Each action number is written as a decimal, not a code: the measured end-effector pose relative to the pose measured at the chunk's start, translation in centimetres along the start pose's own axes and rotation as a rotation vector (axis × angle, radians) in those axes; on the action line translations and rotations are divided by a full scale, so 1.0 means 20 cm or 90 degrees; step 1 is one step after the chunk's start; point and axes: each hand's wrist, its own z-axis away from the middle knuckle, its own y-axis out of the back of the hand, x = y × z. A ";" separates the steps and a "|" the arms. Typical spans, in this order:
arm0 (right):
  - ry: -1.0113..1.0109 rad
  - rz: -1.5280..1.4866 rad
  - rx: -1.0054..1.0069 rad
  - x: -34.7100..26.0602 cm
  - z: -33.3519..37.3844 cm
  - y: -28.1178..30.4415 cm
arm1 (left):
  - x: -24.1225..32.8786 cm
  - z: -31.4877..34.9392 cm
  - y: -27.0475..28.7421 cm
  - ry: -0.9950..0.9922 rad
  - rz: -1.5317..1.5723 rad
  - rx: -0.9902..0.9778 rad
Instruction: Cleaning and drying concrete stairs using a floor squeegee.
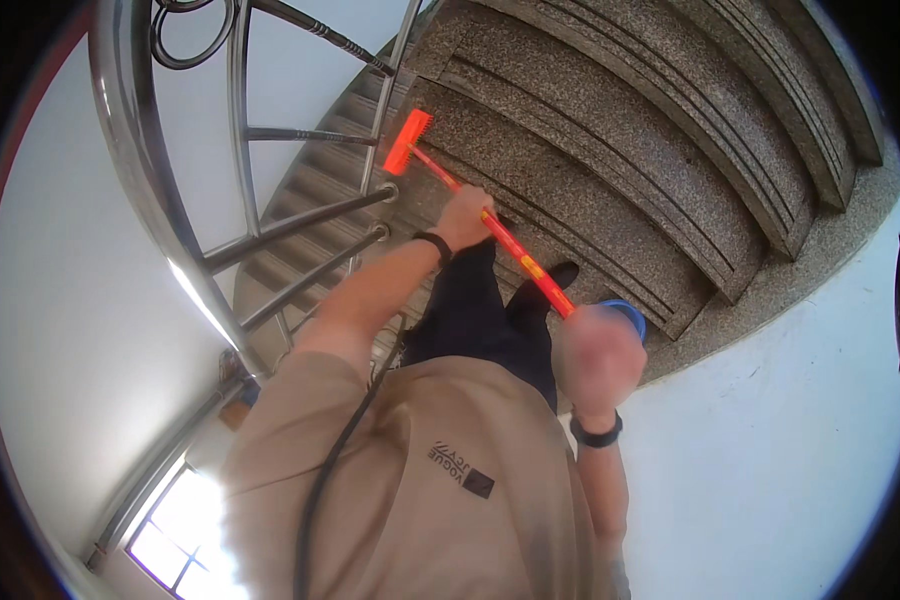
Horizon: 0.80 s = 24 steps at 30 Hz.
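Observation:
A long-handled brush [521, 255] with a red-orange shaft and a bright orange head [408, 142] slants across the steps. Short bristles show along one side of that head. My left hand [464, 218] is closed round the shaft a little below the head. Farther down, at the near end of the shaft, my right hand [600, 358] is wrapped round it, partly smeared by motion. Something rounded and blue [627, 315] shows behind the right hand; I cannot tell what it is. The brush head is over the left end of a step, close to the railing.
Speckled stone steps [610, 130] curve up to the right. A shiny metal railing [135, 150] with bars runs along the left, and more steps [320, 165] show beyond it. A white wall [760, 460] stands at the right. My dark shoe [557, 283] rests on a step.

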 end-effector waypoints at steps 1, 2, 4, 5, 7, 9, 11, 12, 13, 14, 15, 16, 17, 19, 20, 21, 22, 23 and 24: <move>0.008 -0.009 0.002 -0.05 0.01 0.02 | 0.07 0.01 -0.05 -0.024 0.005 0.021; 0.027 0.016 0.015 -0.11 0.03 0.06 | 0.16 0.01 -0.10 -0.038 0.005 0.023; 0.055 0.068 0.029 -0.25 0.07 0.14 | 0.35 0.02 -0.18 -0.056 0.025 -0.017; 0.076 0.086 0.024 -0.31 0.09 0.17 | 0.44 0.03 -0.20 -0.067 0.078 -0.017; 0.077 0.096 0.033 -0.41 0.13 0.21 | 0.58 0.04 -0.23 -0.034 0.149 -0.033; 0.092 0.099 0.040 -0.43 0.16 0.21 | 0.62 0.05 -0.20 -0.018 0.170 -0.071; 0.093 0.077 0.038 -0.39 0.17 0.18 | 0.55 0.04 -0.15 -0.021 0.151 -0.066; 0.101 0.019 0.018 -0.34 0.16 0.15 | 0.48 0.05 -0.11 -0.020 0.135 -0.058; 0.095 0.020 0.025 -0.28 0.14 0.11 | 0.39 0.05 -0.06 -0.022 0.128 -0.067; 0.083 0.005 0.012 -0.21 0.14 0.06 | 0.28 0.03 -0.01 -0.051 0.090 -0.027; 0.076 -0.012 -0.004 -0.13 0.12 0.01 | 0.18 0.01 0.03 -0.072 0.054 -0.007; 0.069 -0.008 -0.007 -0.05 0.10 -0.04 | 0.07 0.00 0.09 -0.086 0.057 -0.004; 0.069 -0.009 -0.013 0.03 0.07 -0.09 | -0.04 0.00 0.14 -0.090 0.061 -0.021; 0.043 -0.035 -0.015 0.15 0.02 -0.15 | -0.19 -0.04 0.19 -0.076 0.015 -0.027; 0.021 -0.055 -0.024 0.18 0.00 -0.17 | -0.24 -0.04 0.20 -0.025 -0.036 -0.067; 0.020 -0.057 -0.020 0.20 -0.01 -0.17 | -0.26 -0.04 0.19 -0.062 -0.026 -0.030; 0.009 -0.043 -0.017 0.20 -0.01 -0.16 | -0.26 -0.04 0.18 -0.065 -0.027 -0.012; -0.003 -0.029 -0.016 0.18 -0.01 -0.14 | -0.24 -0.04 0.16 -0.057 -0.031 -0.005; 0.006 -0.026 -0.012 0.15 -0.01 -0.12 | -0.19 -0.02 0.13 -0.064 -0.026 0.006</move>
